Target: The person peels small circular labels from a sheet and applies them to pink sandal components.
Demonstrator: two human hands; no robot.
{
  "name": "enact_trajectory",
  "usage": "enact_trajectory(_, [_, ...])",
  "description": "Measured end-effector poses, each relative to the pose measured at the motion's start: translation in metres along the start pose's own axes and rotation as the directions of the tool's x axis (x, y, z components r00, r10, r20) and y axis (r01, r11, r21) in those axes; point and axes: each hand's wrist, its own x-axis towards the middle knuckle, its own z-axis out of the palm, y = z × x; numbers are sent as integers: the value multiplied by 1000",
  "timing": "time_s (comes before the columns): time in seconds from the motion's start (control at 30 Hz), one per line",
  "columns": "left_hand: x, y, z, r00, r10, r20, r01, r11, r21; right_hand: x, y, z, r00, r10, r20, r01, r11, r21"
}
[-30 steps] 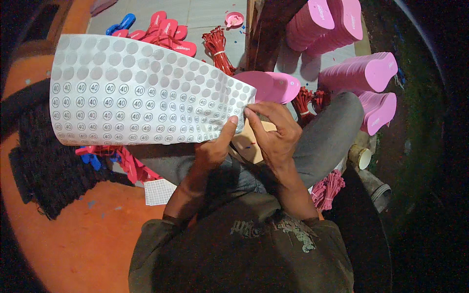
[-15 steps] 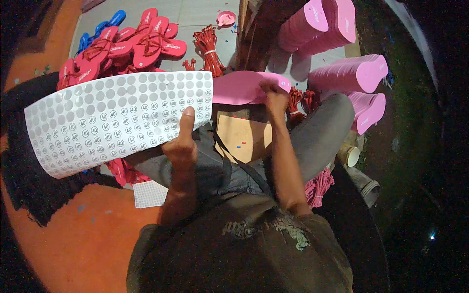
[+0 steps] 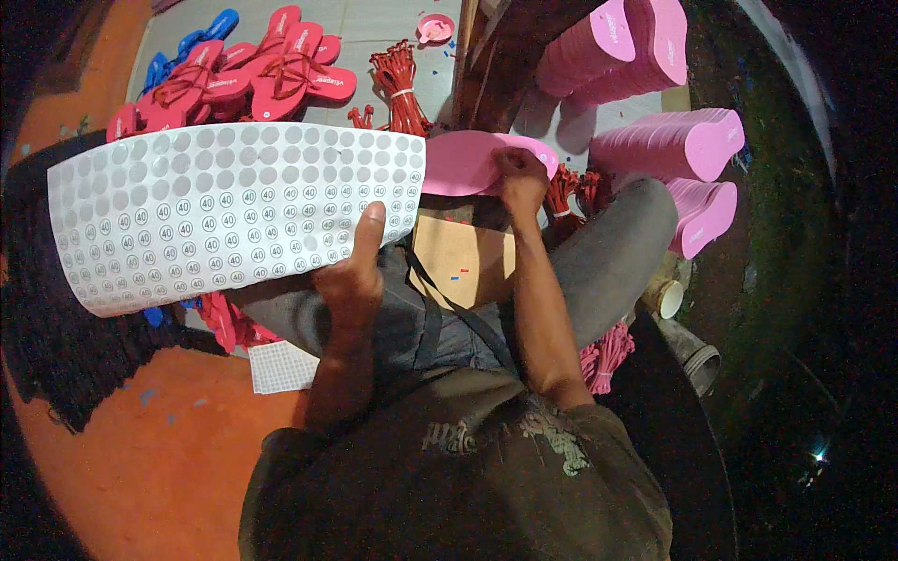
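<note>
My left hand (image 3: 354,266) grips a white sheet of round stickers (image 3: 234,210), thumb on top and fingers hidden beneath. The sheet bows to the left; its far rows are bare grey circles, its nearer rows carry printed rounds. Past its right edge shows a pink flip-flop sole (image 3: 458,164), partly covered by the sheet. Over the sole's right part is my right hand (image 3: 524,182), its fingers curled and closed; whether something small is between them I cannot make out. A small round sticker (image 3: 544,159) sits near the sole's right end.
Red flip-flops (image 3: 304,75) are heaped at far left beside blue ones (image 3: 210,33). A bundle of red straps (image 3: 398,93) and a pink dish (image 3: 435,30) lie beyond the sole. Pink sole stacks (image 3: 655,145) stand right, past a wooden post (image 3: 505,65). A tan board (image 3: 463,257) lies before me.
The sticker sheet and my left hand have shifted slightly up and right, covering more of the sole. My right hand stays over the sole, its fingers more curled.
</note>
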Motion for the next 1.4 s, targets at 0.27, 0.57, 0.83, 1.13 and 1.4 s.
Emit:
enact_trajectory(0.27, [-30, 18, -103, 865, -266, 425, -158, 659, 735, 15, 25, -14, 939, 255, -230, -272, 961, -44])
enact_trajectory(0.57, [-66, 51, -156, 471, -817, 333, -43, 355, 934, 0, 16, -6, 898, 431, -85, -431, 902, 26])
enact_trajectory(0.83, [25, 84, -57, 926, 16, 378, -294, 658, 693, 5, 20, -20, 839, 543, -48, -538, 839, 88])
enact_trajectory(1.13, [119, -152, 62, 275, -353, 894, -910, 203, 360, 16, 61, 7, 897, 434, -83, -374, 845, 382])
enact_trajectory(1.4, [97, -131, 68, 326, -341, 881, -868, 261, 422, 25, 69, -8, 967, 245, 77, -249, 824, 509])
